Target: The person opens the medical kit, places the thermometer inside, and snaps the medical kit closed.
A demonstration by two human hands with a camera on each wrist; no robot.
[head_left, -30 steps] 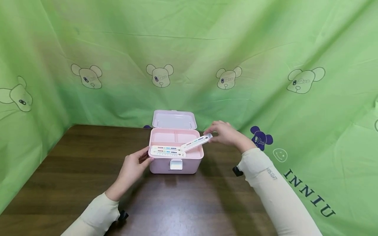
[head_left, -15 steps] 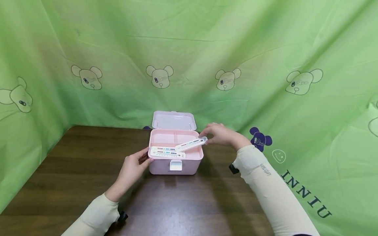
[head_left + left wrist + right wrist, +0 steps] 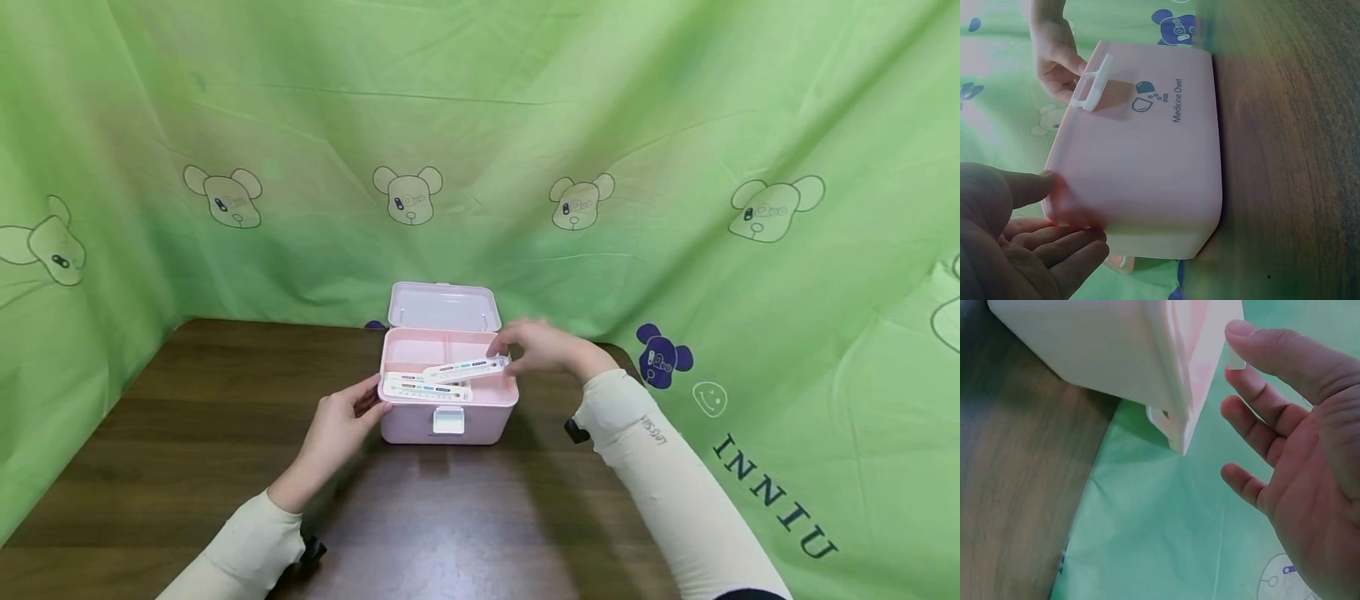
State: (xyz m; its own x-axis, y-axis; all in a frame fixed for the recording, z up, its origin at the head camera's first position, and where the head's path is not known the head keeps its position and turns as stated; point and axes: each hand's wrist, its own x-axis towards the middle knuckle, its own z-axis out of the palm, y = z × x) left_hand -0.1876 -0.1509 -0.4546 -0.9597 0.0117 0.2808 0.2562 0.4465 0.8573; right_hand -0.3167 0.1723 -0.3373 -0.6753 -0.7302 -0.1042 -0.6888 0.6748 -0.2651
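A pink medicine box (image 3: 408, 429), printed "Medicine Chest" in the left wrist view, stands with its lid (image 3: 444, 308) raised. My left hand (image 3: 337, 433) holds its front left corner, thumb in front and fingers along the side. My right hand (image 3: 543, 346) pinches the right end of a slim white packet (image 3: 461, 369) with coloured print, between thumb and fingertips. This packet slants over the front compartment, its left end low over similar white packets (image 3: 427, 392) lying inside. Only a bit of the held packet (image 3: 1236, 360) shows in the right wrist view.
Behind the front compartment, a divider (image 3: 447, 346) splits the box's rear part in two. A white latch (image 3: 448, 420) hangs on the front. The brown wooden table (image 3: 442, 533) is bordered by a green curtain (image 3: 480, 108) with bear prints.
My right hand has moved left and down, bringing the packet in over the box and flatter above the other packets. My left hand stays at the box corner.
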